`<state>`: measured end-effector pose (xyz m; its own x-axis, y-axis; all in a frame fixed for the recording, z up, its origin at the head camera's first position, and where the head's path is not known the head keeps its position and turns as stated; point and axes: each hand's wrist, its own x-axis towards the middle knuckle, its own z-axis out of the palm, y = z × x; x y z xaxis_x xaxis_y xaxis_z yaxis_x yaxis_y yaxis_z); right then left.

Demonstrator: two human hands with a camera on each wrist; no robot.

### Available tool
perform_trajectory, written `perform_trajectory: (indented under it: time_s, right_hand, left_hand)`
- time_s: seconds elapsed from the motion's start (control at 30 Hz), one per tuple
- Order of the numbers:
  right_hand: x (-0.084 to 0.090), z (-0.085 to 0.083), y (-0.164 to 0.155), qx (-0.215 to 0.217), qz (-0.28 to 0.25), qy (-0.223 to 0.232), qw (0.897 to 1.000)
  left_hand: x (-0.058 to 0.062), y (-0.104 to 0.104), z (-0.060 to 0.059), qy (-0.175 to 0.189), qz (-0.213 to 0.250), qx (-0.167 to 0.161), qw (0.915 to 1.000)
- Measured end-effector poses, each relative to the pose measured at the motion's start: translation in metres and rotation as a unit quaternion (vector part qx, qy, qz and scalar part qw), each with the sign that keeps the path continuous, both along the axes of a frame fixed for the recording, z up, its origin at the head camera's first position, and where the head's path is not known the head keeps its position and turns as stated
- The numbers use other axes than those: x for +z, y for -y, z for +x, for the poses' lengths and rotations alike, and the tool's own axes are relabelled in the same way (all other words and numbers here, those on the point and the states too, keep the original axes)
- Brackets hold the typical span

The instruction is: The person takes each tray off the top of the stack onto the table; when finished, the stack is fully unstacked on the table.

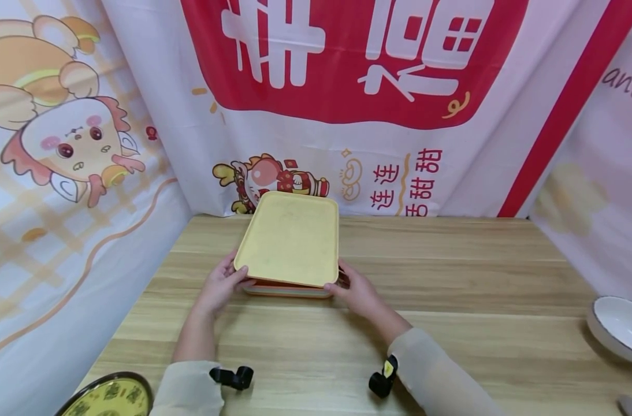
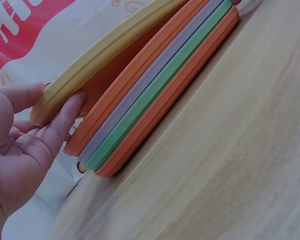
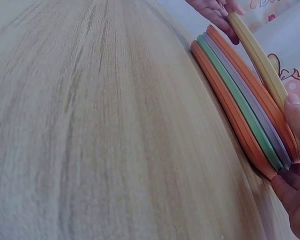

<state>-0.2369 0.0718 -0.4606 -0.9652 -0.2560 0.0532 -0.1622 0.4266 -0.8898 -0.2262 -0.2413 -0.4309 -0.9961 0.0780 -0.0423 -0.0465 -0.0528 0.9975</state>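
Observation:
A yellow rectangular tray lies tilted over a stack of trays, raised higher at its left front corner. In the left wrist view the stack's edges show an orange tray on top, then purple, green and another orange one. My left hand pinches the yellow tray's left front corner, thumb on the rim and fingers beneath, with a gap above the stack. At the right front corner, my right hand has its thumb on the yellow rim, and its fingers reach the lower trays' corner.
The stack sits on a wooden table, near a printed cloth hanging along the back. A white bowl stands at the right edge. At the lower left is a dark-rimmed, yellow patterned round item; a grey object shows at the lower right.

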Motion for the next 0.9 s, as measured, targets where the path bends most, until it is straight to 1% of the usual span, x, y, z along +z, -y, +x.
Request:
perform_trajectory:
  time_s: [0.07, 0.2, 0.3, 0.4, 0.6, 0.77, 0.9]
  right_hand:
    - [-0.001, 0.001, -0.001, -0.001, 0.007, 0.000, 1.000]
    - [-0.003, 0.001, -0.001, -0.003, 0.020, -0.007, 1.000]
    - [-0.004, 0.001, -0.001, -0.001, 0.012, -0.010, 1.000]
    - [-0.005, 0.001, -0.001, 0.002, -0.002, -0.006, 1.000]
    - [-0.007, 0.001, -0.001, 0.003, -0.017, 0.005, 1.000]
    - [-0.007, -0.001, -0.001, 0.001, -0.015, 0.007, 1.000]
    - [-0.008, -0.002, -0.001, -0.001, -0.012, 0.006, 1.000]
  left_hand:
    - [0.000, -0.001, 0.001, 0.007, 0.032, 0.004, 0.9994]
    - [0.001, -0.003, 0.002, 0.021, 0.071, 0.027, 0.9969]
    - [0.006, -0.001, 0.004, 0.027, 0.091, 0.039, 0.9947]
    - [0.014, 0.004, 0.006, 0.023, 0.104, 0.042, 0.9934]
    - [0.037, 0.026, 0.011, 0.011, 0.137, 0.029, 0.9901]
    - [0.057, 0.051, 0.021, -0.001, 0.171, 0.021, 0.9851]
    - [0.067, 0.076, 0.030, -0.013, 0.204, 0.014, 0.9788]
